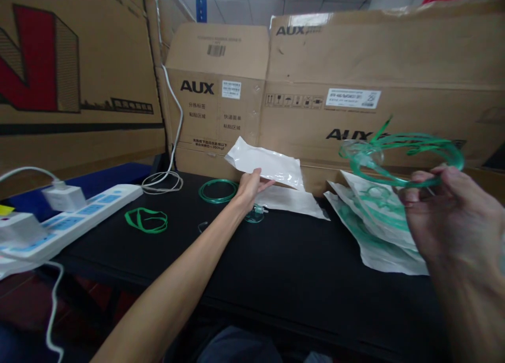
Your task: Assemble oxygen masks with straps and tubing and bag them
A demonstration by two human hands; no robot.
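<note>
My left hand pinches the lower edge of a white packaging pouch, tilted up above the black table. Another white pouch lies flat just below it. Raised at the right, my right hand grips a coil of green tubing with a clear mask-like part at its left side. Under my left wrist shows a small clear green-tinted mask piece, partly hidden. A ring of green tubing and a green elastic strap lie to the left of my left forearm.
Several sealed pouches with green tubing inside are stacked on the right of the black table. A white power strip with plugged-in adapters and cables lies at left. Large cardboard boxes wall off the back.
</note>
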